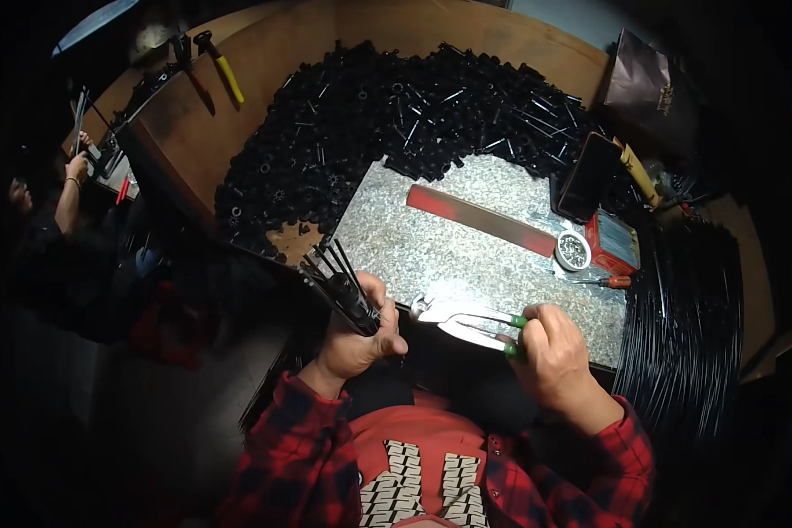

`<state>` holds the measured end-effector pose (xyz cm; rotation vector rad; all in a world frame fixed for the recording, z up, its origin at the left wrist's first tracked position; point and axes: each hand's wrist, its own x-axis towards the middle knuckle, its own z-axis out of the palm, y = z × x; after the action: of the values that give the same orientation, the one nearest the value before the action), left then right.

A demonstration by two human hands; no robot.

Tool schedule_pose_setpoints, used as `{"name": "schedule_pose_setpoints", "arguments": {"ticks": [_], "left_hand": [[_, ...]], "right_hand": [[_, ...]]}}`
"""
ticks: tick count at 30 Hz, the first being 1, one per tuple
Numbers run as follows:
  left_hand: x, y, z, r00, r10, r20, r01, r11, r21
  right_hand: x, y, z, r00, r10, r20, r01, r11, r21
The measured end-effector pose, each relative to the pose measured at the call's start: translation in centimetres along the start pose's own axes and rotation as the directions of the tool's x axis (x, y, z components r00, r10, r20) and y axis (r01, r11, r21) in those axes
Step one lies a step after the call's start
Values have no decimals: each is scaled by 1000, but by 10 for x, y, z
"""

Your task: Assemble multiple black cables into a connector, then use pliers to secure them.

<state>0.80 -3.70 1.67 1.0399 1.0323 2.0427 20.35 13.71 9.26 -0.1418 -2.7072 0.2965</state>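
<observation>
My left hand (358,343) is closed around a black cylindrical part with several thin black rods (334,264) fanning up out of its top. In my right hand (552,355) is a pair of pincers (465,319) with green-covered handles, gripped by their ends. The jaws point left and lie a short way from my left hand, apart from the black part. Under the pincers' tips runs the near edge of a speckled grey work board (387,238).
A big heap of small black parts (396,106) fills the wooden bin behind the board. On the board lie a red-brown bar (480,220), a white cup (573,250) and a screwdriver (612,282). Long black rods (682,326) hang at the right. Another person's hand (77,165) shows far left.
</observation>
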Motion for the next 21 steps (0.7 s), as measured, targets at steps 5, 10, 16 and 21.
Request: {"name": "schedule_pose_setpoints", "arguments": {"ticks": [5,10,16,21], "left_hand": [[-3,4,0,997,-69,-44,72,994,85],[-5,-9,-2,994,-78,-81,95,971,221],[2,3,16,991,-33,-130,51,990,134],[-3,-1,6,979,56,-195,-27,989,145]], "right_hand": [[8,-7,7,971,-196,-136,158,956,-248],[11,-13,7,973,-186,-140,135,940,-313],[4,-16,12,987,-158,-30,143,950,-278],[2,-14,46,960,-178,-214,137,971,-194]]}}
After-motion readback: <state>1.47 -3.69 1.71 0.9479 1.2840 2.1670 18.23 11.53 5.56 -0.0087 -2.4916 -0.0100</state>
